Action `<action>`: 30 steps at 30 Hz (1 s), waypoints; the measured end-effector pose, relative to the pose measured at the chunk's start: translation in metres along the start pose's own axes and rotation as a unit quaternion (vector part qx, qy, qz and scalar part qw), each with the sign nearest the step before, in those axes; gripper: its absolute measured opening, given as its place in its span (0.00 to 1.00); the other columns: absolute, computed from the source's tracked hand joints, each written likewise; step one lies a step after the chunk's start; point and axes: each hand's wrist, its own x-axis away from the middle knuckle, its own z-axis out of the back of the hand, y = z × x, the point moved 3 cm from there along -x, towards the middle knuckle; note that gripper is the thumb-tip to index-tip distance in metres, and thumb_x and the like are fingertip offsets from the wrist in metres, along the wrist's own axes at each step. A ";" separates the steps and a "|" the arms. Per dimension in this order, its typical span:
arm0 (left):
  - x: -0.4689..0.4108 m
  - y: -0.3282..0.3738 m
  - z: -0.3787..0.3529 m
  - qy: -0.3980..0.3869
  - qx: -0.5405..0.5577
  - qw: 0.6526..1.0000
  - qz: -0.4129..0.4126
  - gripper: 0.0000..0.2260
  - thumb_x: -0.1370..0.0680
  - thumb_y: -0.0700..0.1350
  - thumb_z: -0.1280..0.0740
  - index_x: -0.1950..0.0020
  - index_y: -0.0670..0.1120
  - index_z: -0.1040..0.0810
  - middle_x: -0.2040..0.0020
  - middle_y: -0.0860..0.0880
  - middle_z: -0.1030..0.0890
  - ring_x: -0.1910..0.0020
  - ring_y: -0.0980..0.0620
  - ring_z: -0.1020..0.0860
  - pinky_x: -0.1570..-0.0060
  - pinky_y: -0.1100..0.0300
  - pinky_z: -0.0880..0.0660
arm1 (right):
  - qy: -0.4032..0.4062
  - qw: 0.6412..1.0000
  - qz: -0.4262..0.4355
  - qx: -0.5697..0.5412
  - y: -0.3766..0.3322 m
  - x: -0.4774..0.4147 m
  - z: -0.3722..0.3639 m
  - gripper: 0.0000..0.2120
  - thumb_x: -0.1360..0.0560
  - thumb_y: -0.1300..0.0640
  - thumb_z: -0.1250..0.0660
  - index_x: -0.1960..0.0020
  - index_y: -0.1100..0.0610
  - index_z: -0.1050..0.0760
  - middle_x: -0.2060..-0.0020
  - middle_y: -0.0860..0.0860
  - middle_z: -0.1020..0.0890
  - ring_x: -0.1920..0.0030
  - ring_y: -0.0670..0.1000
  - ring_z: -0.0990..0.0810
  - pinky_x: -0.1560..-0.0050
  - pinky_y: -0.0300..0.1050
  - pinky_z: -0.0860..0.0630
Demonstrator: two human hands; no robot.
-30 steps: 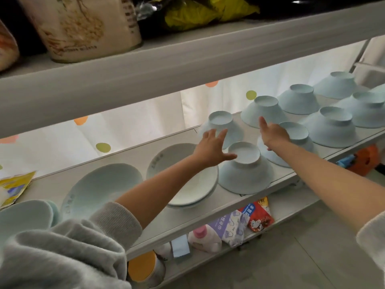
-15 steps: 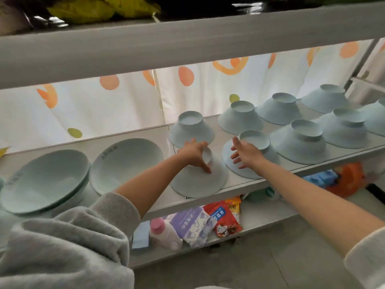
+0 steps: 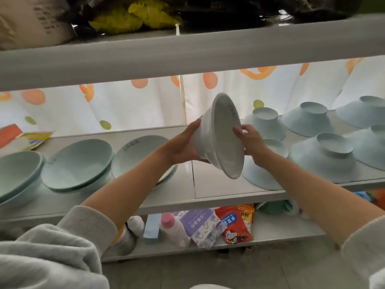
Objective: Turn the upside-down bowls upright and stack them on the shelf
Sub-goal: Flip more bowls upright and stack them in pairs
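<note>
My left sleeve (image 3: 52,247): light grey sweatshirt, soft and thick, bunched in folds at 7 o'clock.
Left cuff (image 3: 91,222): ribbed band, pushed up near my elbow.
My left forearm (image 3: 133,184): bare from cuff to wrist.
My right sleeve (image 3: 366,253): same pale grey, at 4 o'clock, only its edge in view.
My right forearm (image 3: 302,188): bare.
My left hand (image 3: 183,147), my right hand (image 3: 250,140): no rings, no watch, no gloves visible.

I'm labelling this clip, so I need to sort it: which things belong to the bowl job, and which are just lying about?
Part of the job:
held bowl, tipped on its side between left hand and right hand
upside-down bowls
upright bowl stacks
middle shelf

Lying about:
pink-capped bottle
purple packet
red packet
yellow bag
</note>
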 end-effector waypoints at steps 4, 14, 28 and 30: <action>0.000 0.007 0.026 0.111 -0.025 0.993 0.004 0.20 0.23 0.57 0.41 0.38 0.45 0.26 0.48 0.41 0.28 0.54 0.41 0.26 0.57 0.48 0.27 | 0.069 0.987 -0.030 0.141 0.014 -0.015 0.009 0.08 0.27 0.54 0.31 0.54 0.58 0.26 0.57 0.57 0.22 0.56 0.56 0.23 0.57 0.48 0.24; -0.016 -0.016 0.044 0.217 -0.118 0.963 0.112 0.34 0.22 0.67 0.50 0.34 0.41 0.27 0.53 0.44 0.19 0.52 0.43 0.20 0.46 0.45 0.24 | 0.019 0.923 -0.078 0.377 0.024 -0.017 -0.001 0.14 0.26 0.56 0.32 0.67 0.58 0.32 0.58 0.60 0.22 0.54 0.60 0.20 0.50 0.54 0.21; -0.064 -0.007 0.044 0.276 -0.571 0.767 0.102 0.28 0.19 0.60 0.46 0.30 0.39 0.32 0.32 0.40 0.28 0.34 0.41 0.29 0.37 0.51 0.31 | 0.036 0.875 -0.068 0.478 0.030 -0.030 -0.001 0.15 0.25 0.53 0.35 0.45 0.63 0.23 0.46 0.60 0.19 0.48 0.59 0.22 0.53 0.46 0.27; -0.077 -0.001 0.048 0.295 -0.624 0.722 0.033 0.24 0.19 0.55 0.42 0.28 0.42 0.34 0.29 0.41 0.32 0.32 0.41 0.32 0.34 0.49 0.33 | 0.065 0.874 -0.021 0.481 0.024 -0.027 -0.003 0.17 0.24 0.53 0.37 0.40 0.61 0.25 0.44 0.59 0.20 0.44 0.60 0.22 0.47 0.49 0.26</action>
